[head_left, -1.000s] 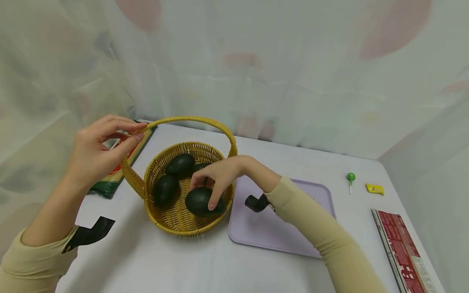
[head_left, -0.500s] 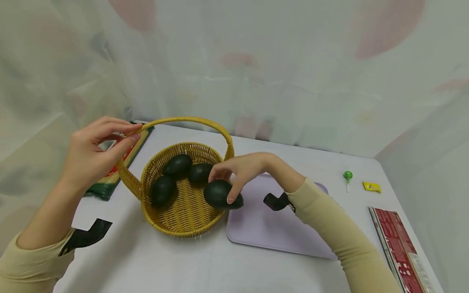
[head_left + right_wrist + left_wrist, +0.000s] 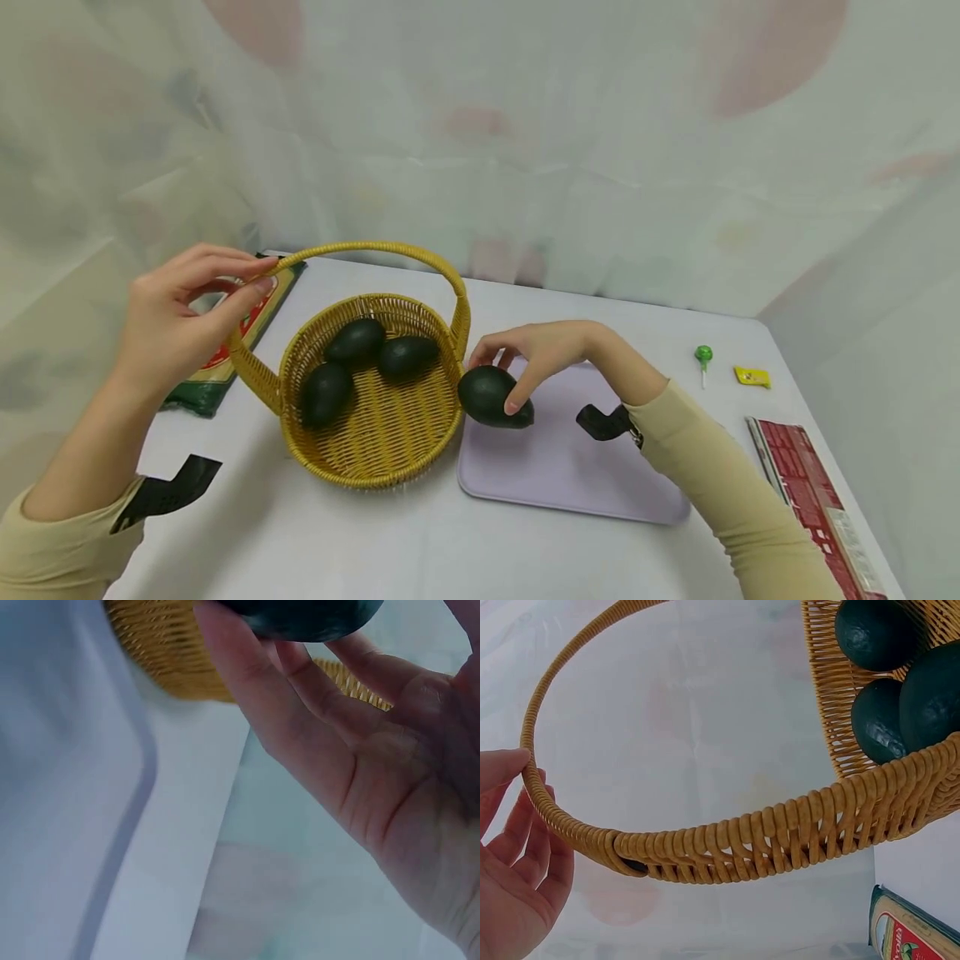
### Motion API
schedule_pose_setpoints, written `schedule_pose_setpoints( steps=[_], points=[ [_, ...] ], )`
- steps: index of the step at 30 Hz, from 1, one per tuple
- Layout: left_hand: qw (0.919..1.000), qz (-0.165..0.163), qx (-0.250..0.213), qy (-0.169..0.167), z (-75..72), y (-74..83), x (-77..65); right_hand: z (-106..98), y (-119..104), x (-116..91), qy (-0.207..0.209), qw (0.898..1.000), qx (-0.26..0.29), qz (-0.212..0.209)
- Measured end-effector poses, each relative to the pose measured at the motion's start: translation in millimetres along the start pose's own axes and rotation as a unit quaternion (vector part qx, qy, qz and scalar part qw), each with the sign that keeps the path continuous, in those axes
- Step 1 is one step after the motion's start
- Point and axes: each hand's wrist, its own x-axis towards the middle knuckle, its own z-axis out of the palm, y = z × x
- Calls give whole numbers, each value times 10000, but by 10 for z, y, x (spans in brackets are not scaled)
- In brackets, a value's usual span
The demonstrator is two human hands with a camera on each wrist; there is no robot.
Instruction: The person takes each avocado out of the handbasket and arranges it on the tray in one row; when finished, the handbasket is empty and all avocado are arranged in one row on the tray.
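A round wicker basket (image 3: 390, 433) with a tall arched handle stands on the white table, holding three dark green avocados (image 3: 405, 358). My left hand (image 3: 183, 312) pinches the handle between thumb and fingertips on its left side; the left wrist view shows this grip on the handle (image 3: 727, 844) closely. Another dark avocado (image 3: 491, 396) is gripped by my right hand (image 3: 547, 358), just right of the basket rim and above the near-left part of a pale purple tray (image 3: 570, 483). In the right wrist view, fingers curl round the avocado (image 3: 315, 619), mostly cut off by the frame.
A green-and-tan printed bag (image 3: 217, 375) lies left of the basket, partly behind my left hand. Toward the right are a green lollipop (image 3: 703, 354), a yellow wrapped sweet (image 3: 752, 377) and a red printed package (image 3: 813, 492). A pale curtain (image 3: 525, 167) borders the table.
My right hand has lifted the avocado out of the basket and carried it right, over the tray. The left hand keeps its hold on the handle. The whole view has shifted slightly left.
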Motion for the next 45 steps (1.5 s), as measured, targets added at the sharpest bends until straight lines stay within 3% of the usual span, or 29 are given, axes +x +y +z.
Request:
schedule_pose_setpoints(
  steps=[9, 18, 22, 28, 36, 45],
  points=[
    [10000, -54, -39, 65, -2, 9, -9, 93, 233, -169, 483, 9975, 365, 367],
    [9999, -66, 63, 80, 10, -31, -16, 314, 502, -195, 1024, 9884, 995, 510],
    [9999, -76, 136, 64, 9, -34, -14, 448, 621, -161, 1270, 9789, 1487, 592],
    [9998, -117, 124, 84, 8, -12, -13, 625, 734, -68, 1815, 9563, 2112, 893],
    [9998, -178, 83, 100, 25, 37, -9, 757, 794, 32, 2446, 9380, 2106, 1267],
    [9997, -194, 71, 102, 22, 30, -11, 802, 781, 63, 2733, 9309, 1975, 1406]
  ],
)
